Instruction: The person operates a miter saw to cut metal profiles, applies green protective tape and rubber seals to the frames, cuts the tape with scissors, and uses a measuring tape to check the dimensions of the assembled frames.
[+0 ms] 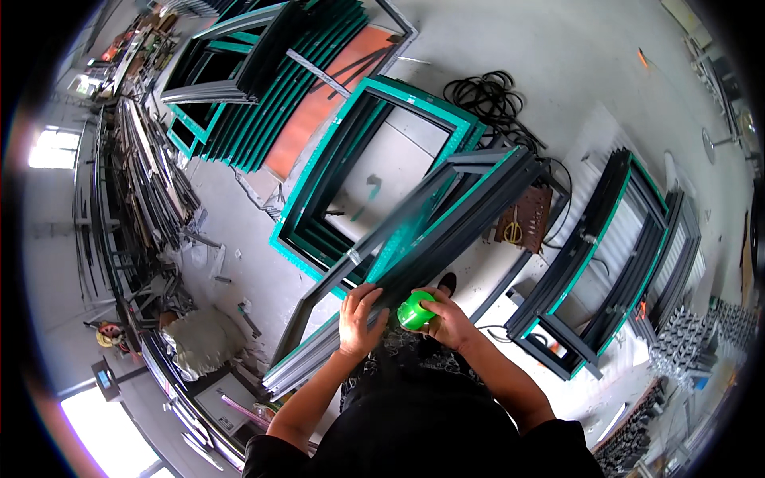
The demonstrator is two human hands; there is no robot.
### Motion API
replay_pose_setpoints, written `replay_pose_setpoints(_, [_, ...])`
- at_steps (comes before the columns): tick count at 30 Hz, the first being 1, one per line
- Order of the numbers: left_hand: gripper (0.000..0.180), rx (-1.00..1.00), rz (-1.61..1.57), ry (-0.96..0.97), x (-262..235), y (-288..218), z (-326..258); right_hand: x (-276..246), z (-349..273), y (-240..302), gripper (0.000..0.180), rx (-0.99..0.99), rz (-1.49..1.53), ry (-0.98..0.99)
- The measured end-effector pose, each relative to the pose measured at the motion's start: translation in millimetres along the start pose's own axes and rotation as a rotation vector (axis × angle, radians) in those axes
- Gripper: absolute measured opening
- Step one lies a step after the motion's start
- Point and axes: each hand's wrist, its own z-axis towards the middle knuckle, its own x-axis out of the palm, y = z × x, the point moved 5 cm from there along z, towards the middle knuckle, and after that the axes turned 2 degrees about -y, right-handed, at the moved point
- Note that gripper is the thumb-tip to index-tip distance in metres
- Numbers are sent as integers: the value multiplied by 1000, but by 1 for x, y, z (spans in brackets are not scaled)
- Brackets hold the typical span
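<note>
A dark grey window frame (446,225) with a green strip along its edge stands tilted in front of me. My left hand (361,320) grips its near edge, fingers bent over the profile. My right hand (450,321) is closed around a bright green, round, short cylinder (414,310), close to the frame's near side. Whether the cylinder is a tape roll or a container I cannot make out. Behind the tilted frame lies a stack of green-edged frames (317,182).
More green-edged frames (255,131) stand stacked at the far left by an orange board (299,131). Black coiled strips (488,97) lie on the floor. Scissors (512,232) rest on a brown box to the right, near other frames (594,255). Long profiles (147,171) line the left wall.
</note>
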Motion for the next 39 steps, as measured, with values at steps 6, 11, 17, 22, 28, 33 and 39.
replay_pose_setpoints(6, [15, -51, -280, 292, 22, -31, 20, -15, -18, -5, 31, -53, 40, -36])
replay_pose_setpoints(11, [12, 59, -265, 430, 35, -28, 22, -28, -30, -17, 36, -61, 66, -130])
replay_pose_setpoints(17, [13, -24, -404, 510, 47, -17, 28, -27, -33, -20, 40, -128, 19, -179])
replay_pose_setpoints(22, [14, 56, -334, 522, 51, -27, 20, -18, -41, -22, 38, -98, 97, -258])
replay_pose_setpoints(28, [9, -347, -732, 588, 45, -22, 16, -16, -48, -30, 36, -48, 252, -245])
replay_pose_setpoints(33, [8, -561, -1021, 655, 48, -4, 18, -26, -52, -38, 39, -31, 281, -342])
replay_pose_setpoints(39, [9, -347, -720, 430, 69, 45, 17, -38, -36, -32, 40, -102, 296, -465])
